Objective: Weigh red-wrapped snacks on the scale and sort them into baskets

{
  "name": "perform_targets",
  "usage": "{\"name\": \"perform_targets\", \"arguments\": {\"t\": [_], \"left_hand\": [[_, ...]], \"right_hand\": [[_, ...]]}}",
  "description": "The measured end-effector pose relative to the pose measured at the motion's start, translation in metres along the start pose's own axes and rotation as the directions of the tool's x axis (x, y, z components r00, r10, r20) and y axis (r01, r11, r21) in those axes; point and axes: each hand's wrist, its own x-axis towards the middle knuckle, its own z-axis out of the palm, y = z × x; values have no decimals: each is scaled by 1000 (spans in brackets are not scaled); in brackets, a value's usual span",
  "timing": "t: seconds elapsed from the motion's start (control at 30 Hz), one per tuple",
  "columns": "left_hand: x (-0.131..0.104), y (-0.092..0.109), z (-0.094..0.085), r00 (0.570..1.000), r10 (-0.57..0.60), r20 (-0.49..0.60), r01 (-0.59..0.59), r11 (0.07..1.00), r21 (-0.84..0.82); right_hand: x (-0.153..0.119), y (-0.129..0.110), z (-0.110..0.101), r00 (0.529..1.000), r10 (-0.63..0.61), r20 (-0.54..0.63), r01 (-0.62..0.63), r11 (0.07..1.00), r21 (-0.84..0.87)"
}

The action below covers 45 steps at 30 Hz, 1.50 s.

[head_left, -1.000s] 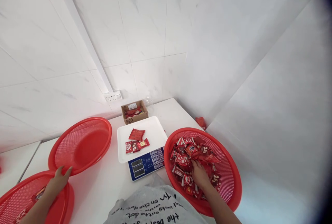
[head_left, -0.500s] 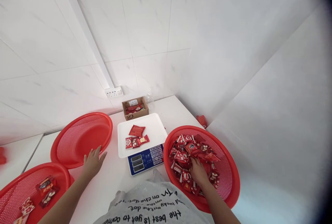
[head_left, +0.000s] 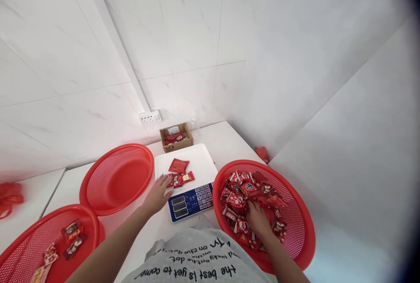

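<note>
My left hand (head_left: 158, 193) reaches over the left edge of the scale's white tray (head_left: 205, 165), thumb apart and fingers stretched out. Its fingertips reach the left end of a row of small red snack packets (head_left: 179, 180); whether they touch is unclear. A flat red packet (head_left: 179, 165) lies just behind that row. The blue front panel of the digital scale (head_left: 190, 203) faces me. My right hand (head_left: 257, 220) dips into a red basket (head_left: 303, 235) holding a heap of red wrapped packets (head_left: 236, 200). Its fingertips are hidden among them.
A red basket (head_left: 85, 184) stands at the back left. Nearer on the left, another red basket (head_left: 95, 226) holds several packets. An open cardboard box (head_left: 179, 144) of packets sits behind the scale, by the wall. Red plastic bags (head_left: 9, 197) lie at far left.
My left hand has moved right, from the rim of the back-left basket to the packets on the scale tray. My right hand stays in the packet heap. The view has shifted slightly.
</note>
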Motion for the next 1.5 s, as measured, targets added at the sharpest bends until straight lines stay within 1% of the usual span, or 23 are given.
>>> {"name": "perform_targets", "arguments": {"t": [0.07, 0.13, 0.23, 0.33, 0.43, 0.5, 0.57, 0.6, 0.63, 0.67, 0.73, 0.77, 0.8, 0.87, 0.97, 1.03, 1.13, 1.23, 1.3, 1.37, 1.43, 1.47, 1.5], "left_hand": [[11, 13, 6, 999, 17, 41, -16, 999, -41], [17, 18, 9, 999, 0, 37, 2, 999, -54], [22, 13, 6, 998, -59, 6, 59, 997, -55], [21, 0, -7, 987, -148, -60, 145, 988, -55], [16, -19, -26, 951, -259, -168, 253, 966, -60], [13, -32, -38, 907, -332, -257, 329, 943, -59], [10, -40, -43, 854, -399, -335, 407, 912, -49], [10, -41, -43, 841, -412, -352, 426, 904, -41], [11, -39, -41, 847, -404, -346, 419, 907, -32], [12, -35, -37, 875, -369, -314, 380, 924, -27], [16, -20, -25, 955, -231, -188, 225, 973, -52], [19, -10, -18, 981, -151, -123, 142, 987, -80], [21, -1, -11, 994, -89, -64, 82, 990, -114], [27, 16, 2, 999, -36, -12, 34, 989, -146], [32, 31, 11, 999, -32, -15, 30, 987, -158], [33, 32, 10, 999, -37, -32, 31, 985, -172], [27, 24, 2, 994, -71, -86, 54, 979, -195], [18, 6, -16, 962, -188, -196, 149, 968, -200], [12, -11, -31, 910, -297, -288, 247, 948, -198], [7, -27, -45, 844, -394, -365, 342, 918, -200], [5, -36, -52, 790, -442, -424, 409, 896, -172], [5, -37, -52, 791, -427, -438, 410, 901, -139], [6, -35, -49, 813, -387, -436, 384, 918, -99]], "right_hand": [[0, 1, 1, 1000, -10, -7, 10, 1000, -9], [0, 2, 3, 1000, -18, -16, 18, 1000, -14], [1, 3, 6, 999, -29, -28, 28, 1000, -13], [1, 5, 8, 998, -35, -44, 34, 999, -12], [2, 5, 8, 998, -36, -48, 36, 999, -10], [2, 6, 8, 998, -38, -43, 37, 999, -9], [2, 6, 8, 998, -47, -44, 47, 999, -8], [2, 6, 8, 998, -51, -47, 51, 999, -6], [2, 6, 8, 998, -53, -47, 52, 999, -5], [3, 6, 7, 997, -54, -46, 54, 999, -4], [2, 6, 6, 997, -57, -50, 57, 998, 1], [2, 6, 5, 997, -60, -57, 60, 998, 5], [2, 6, 4, 996, -63, -65, 63, 998, 9], [2, 6, 3, 995, -64, -78, 65, 998, 13], [3, 6, 2, 996, -63, -63, 63, 998, 11], [3, 7, 3, 997, -56, -49, 56, 998, 6], [3, 6, 4, 998, -45, -49, 46, 999, 5], [3, 6, 3, 998, -45, -49, 46, 999, 12], [2, 5, 2, 998, -44, -41, 45, 999, 16], [1, 4, 1, 998, -43, -42, 44, 999, 17], [1, 4, 1, 998, -41, -51, 42, 999, 14], [0, 4, 1, 998, -37, -54, 38, 999, 13], [0, 3, 1, 998, -35, -57, 36, 999, 14]]}}
